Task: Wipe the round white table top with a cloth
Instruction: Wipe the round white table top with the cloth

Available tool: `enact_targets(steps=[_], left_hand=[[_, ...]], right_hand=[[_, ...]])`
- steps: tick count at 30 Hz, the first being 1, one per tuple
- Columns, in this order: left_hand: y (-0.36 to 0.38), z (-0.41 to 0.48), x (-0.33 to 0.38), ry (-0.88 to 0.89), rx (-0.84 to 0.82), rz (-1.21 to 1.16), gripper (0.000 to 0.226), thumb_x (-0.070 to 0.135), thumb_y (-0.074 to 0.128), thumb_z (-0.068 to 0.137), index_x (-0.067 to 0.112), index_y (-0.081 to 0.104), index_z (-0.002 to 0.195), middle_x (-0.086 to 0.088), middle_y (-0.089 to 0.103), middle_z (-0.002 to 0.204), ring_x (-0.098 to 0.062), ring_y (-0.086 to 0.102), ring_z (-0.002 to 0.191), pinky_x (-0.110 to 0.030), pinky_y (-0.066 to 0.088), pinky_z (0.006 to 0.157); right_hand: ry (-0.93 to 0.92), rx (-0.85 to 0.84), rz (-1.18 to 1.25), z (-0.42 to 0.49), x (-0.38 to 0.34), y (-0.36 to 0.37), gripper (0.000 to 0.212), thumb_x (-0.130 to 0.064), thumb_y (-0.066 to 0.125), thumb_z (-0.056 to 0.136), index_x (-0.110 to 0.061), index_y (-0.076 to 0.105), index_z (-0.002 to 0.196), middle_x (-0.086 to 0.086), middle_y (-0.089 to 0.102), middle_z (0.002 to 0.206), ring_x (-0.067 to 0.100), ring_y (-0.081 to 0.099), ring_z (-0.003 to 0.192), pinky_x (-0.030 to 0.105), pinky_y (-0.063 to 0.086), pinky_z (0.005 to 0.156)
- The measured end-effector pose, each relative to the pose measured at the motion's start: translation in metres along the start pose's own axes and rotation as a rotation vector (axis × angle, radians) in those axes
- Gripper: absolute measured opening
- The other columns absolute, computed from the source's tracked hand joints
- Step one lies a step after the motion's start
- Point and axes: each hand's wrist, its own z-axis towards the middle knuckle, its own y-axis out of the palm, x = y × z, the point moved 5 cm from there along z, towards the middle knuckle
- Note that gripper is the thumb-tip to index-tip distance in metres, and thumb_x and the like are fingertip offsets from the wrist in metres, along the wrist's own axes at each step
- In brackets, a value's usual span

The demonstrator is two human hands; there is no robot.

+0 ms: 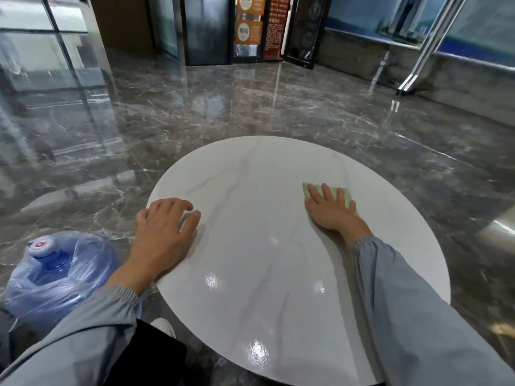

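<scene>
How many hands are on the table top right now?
2. The left hand rests at the left edge of the table top; the right hand lies flat on the cloth toward the far right.

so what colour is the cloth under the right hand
The cloth is pale green and whitish, shown in the head view.

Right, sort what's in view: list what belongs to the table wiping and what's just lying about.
Part of the job:
- round white table top
- cloth, lying on the table
- right hand, pressing flat on the cloth
- left hand, resting at the table's left edge

Just lying about:
- blue water bottle on the floor, left of the table
- orange signs at the back
</scene>
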Motion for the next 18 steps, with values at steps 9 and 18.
enact_targets(steps=[9, 18], left_hand=[[0.002, 0.002, -0.002, 0.021, 0.009, -0.001, 0.047, 0.061, 0.031, 0.097, 0.031, 0.064, 0.112, 0.004, 0.066, 0.122, -0.026, 0.053, 0.124, -0.052, 0.035, 0.102], [0.004, 0.002, -0.004, 0.015, -0.038, 0.035, 0.046, 0.059, 0.031, 0.096, 0.031, 0.064, 0.111, 0.002, 0.066, 0.125, -0.03, 0.054, 0.125, -0.055, 0.036, 0.102]], right_hand=[[-0.818, -0.071, -0.18, -0.182, -0.142, 0.087, 0.054, -0.059, 0.016, 0.108, -0.056, -0.001, 0.159, -0.013, -0.011, 0.174, 0.021, -0.026, 0.157, 0.051, -0.022, 0.121], [-0.15, 0.05, -0.113, -0.072, 0.06, 0.011, 0.056, -0.061, 0.014, 0.107, -0.055, -0.001, 0.16, -0.016, -0.007, 0.173, 0.023, -0.009, 0.161, 0.055, 0.003, 0.125]])
